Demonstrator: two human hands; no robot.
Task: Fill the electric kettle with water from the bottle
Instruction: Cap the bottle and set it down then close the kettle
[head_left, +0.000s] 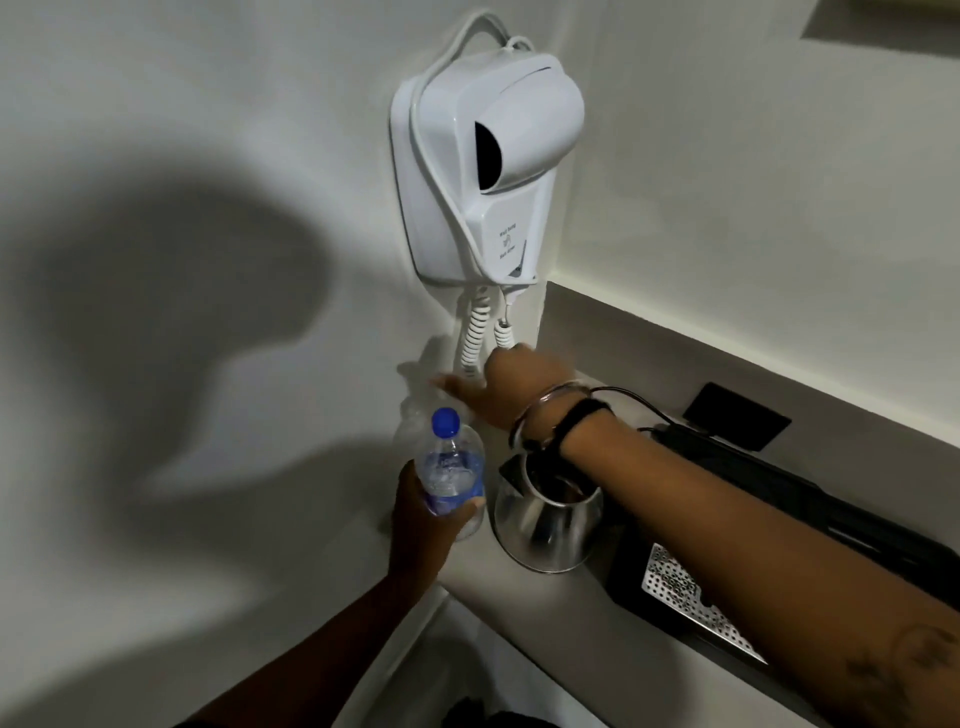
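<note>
A clear water bottle (453, 470) with a blue cap and blue label stands upright at the counter's left end, my left hand (423, 525) shut around its lower half. Right beside it sits the steel electric kettle (543, 525), its lid up and its mouth showing. My right hand (514, 382) reaches over the kettle toward the wall, fingers spread and motion-blurred, holding nothing. Its fingertips are close to a second, dimmer clear bottle (413, 418) behind the first; I cannot tell whether they touch. The right forearm hides the kettle's handle side.
A white wall-mounted hair dryer (488, 166) hangs above, its coiled cords (475, 338) dangling just behind my right hand. A black appliance with a perforated metal tray (680, 590) stands right of the kettle. A black wall plate (737, 415) with a cable sits behind it. The grey counter (519, 629) ends near the left wall.
</note>
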